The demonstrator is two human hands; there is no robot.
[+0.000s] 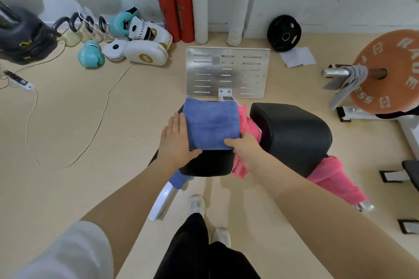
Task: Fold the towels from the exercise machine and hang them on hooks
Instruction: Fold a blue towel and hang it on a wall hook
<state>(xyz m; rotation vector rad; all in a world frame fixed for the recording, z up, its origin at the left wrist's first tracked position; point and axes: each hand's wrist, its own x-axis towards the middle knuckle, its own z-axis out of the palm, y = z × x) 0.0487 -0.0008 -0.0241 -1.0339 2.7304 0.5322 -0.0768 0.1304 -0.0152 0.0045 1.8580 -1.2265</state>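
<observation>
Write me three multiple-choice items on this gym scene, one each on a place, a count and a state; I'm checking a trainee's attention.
1. Where does the folded blue terry towel lie?
A. on the black padded cushion
B. on the floor
C. on the silver metal footplate

2. How many red fire extinguishers stand by the wall?
A. one
B. two
C. four

3. How is the left hand?
A. clenched in a fist
B. flat against the towel's edge
C. holding a glove

Answers: 1 A, the towel rests atop the cushion. 2 B, two cylinders stand together. 3 B, its fingers are straight beside the towel.
</observation>
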